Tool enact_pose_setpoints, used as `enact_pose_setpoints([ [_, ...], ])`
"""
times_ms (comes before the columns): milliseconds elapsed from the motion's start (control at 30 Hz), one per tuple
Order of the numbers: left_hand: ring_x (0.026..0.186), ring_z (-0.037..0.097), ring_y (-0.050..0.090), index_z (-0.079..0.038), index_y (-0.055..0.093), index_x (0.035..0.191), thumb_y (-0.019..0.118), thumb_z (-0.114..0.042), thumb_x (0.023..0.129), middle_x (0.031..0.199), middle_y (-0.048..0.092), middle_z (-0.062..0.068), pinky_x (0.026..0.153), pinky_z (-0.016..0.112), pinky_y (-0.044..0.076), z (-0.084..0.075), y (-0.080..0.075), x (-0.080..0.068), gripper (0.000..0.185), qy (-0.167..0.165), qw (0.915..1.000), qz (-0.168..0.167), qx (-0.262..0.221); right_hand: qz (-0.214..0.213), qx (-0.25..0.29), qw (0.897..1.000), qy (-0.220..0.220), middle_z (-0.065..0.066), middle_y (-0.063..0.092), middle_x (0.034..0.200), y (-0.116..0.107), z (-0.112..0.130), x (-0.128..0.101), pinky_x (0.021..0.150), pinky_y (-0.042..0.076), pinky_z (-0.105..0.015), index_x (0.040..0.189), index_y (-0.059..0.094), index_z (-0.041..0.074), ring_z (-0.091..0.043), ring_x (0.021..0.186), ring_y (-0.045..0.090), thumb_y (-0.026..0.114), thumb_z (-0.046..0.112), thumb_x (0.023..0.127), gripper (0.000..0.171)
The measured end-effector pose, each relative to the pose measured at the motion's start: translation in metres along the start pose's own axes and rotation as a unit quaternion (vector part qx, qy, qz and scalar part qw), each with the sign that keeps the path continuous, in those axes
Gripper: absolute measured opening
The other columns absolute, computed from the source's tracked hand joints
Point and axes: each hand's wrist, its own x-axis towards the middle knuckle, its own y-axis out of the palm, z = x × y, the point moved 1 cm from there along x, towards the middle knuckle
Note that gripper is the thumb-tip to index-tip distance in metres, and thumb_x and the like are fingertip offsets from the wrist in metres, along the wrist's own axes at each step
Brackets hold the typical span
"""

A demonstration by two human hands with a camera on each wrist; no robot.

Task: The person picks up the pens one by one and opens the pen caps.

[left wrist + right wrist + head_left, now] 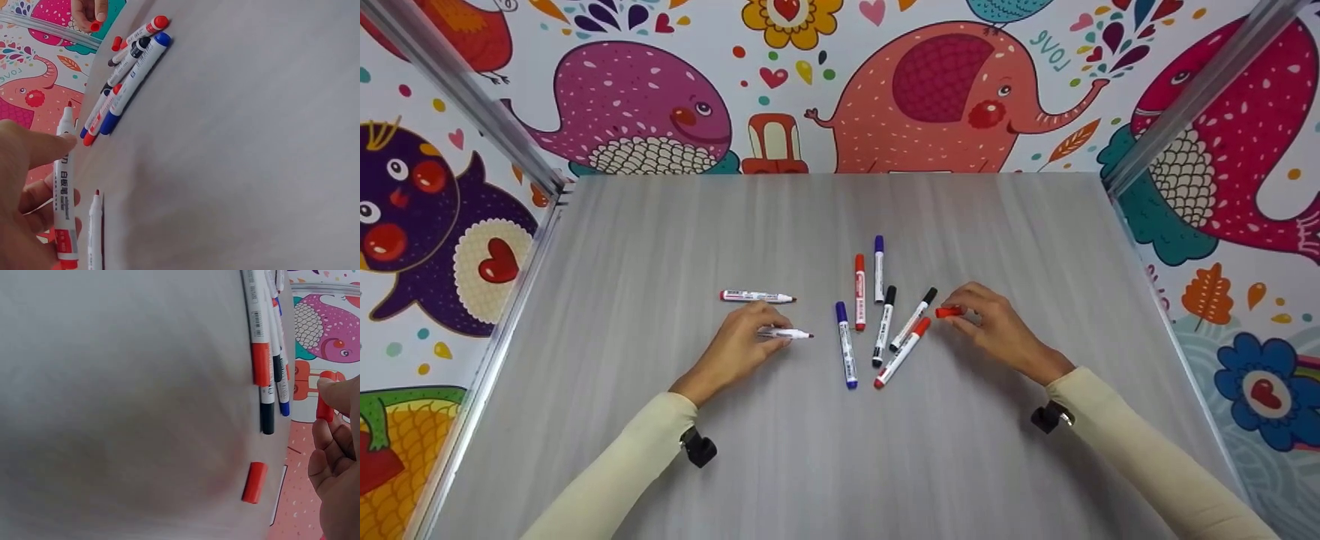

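Observation:
In the head view my left hand (739, 341) holds an uncapped red whiteboard marker (64, 191), its bare tip pointing away from the palm. Another uncapped red marker (754, 297) lies on the table just beyond that hand. My right hand (994, 322) pinches a red marker cap (326, 399) between thumb and fingers, raised in the right wrist view. A second red cap (255, 482) rests on the table below it. Nearest to the right hand lie a capped red marker (903, 352) and a capped black marker (913, 320).
Between the hands, on the grey table (697, 225), lie another black marker (884, 326), a red marker (860, 292) and two blue markers, one farther back (879, 270) and one nearer (847, 345). Printed cartoon panels and metal rails (1200, 105) border the table.

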Motion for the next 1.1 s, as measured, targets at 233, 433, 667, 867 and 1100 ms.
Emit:
enact_pose_setpoints([
  [233, 0.099, 0.025, 0.068, -0.005, 0.084, 0.1, 0.091, 0.004, 0.086, 0.101, 0.074, 0.004, 0.089, 0.045, 0.055, 0.009, 0.0, -0.003, 0.018, -0.001, 1.0, -0.009, 0.003, -0.003, -0.02, 1.0, 0.01, -0.003, 0.073, 0.111, 0.0, -0.009, -0.003, 0.088, 0.061, -0.033, 0.11, 0.082, 0.008, -0.019, 0.099, 0.07, 0.088, -0.013, 0.085, 0.033],
  [433, 0.1, 0.025, 0.069, -0.004, 0.084, 0.1, 0.091, 0.004, 0.085, 0.102, 0.074, 0.005, 0.09, 0.045, 0.056, 0.017, 0.0, -0.005, 0.018, -0.013, 0.9997, -0.013, 0.014, -0.004, -0.02, 0.999, 0.025, -0.004, 0.072, 0.112, -0.001, -0.017, -0.006, 0.089, 0.06, -0.042, 0.11, 0.082, 0.008, -0.022, 0.102, 0.069, 0.087, -0.012, 0.086, 0.031],
  [667, 0.099, 0.025, 0.069, -0.004, 0.084, 0.099, 0.091, 0.004, 0.085, 0.101, 0.074, 0.005, 0.09, 0.045, 0.057, 0.025, -0.001, -0.008, 0.018, -0.026, 0.9993, -0.022, 0.017, 0.002, -0.026, 0.999, 0.044, -0.007, 0.072, 0.114, -0.003, -0.024, -0.01, 0.093, 0.061, -0.045, 0.113, 0.082, 0.006, -0.024, 0.106, 0.069, 0.086, -0.009, 0.089, 0.029],
  [867, 0.101, 0.026, 0.068, -0.003, 0.083, 0.1, 0.09, 0.005, 0.086, 0.102, 0.074, 0.006, 0.092, 0.046, 0.056, 0.031, -0.001, -0.009, 0.017, -0.035, 0.9987, -0.03, 0.02, 0.001, -0.027, 0.998, 0.056, -0.009, 0.073, 0.117, -0.004, -0.031, -0.013, 0.097, 0.053, -0.016, 0.114, 0.082, 0.005, -0.026, 0.109, 0.07, 0.085, -0.008, 0.091, 0.027],
  [1100, 0.1, 0.026, 0.069, -0.003, 0.083, 0.1, 0.09, 0.005, 0.087, 0.101, 0.073, 0.006, 0.09, 0.044, 0.056, 0.04, -0.001, -0.01, 0.017, -0.035, 0.9981, -0.044, 0.025, 0.005, -0.035, 0.996, 0.083, -0.01, 0.073, 0.12, -0.006, -0.035, -0.015, 0.096, 0.046, -0.007, 0.119, 0.082, 0.004, -0.025, 0.11, 0.069, 0.084, -0.006, 0.093, 0.028],
])
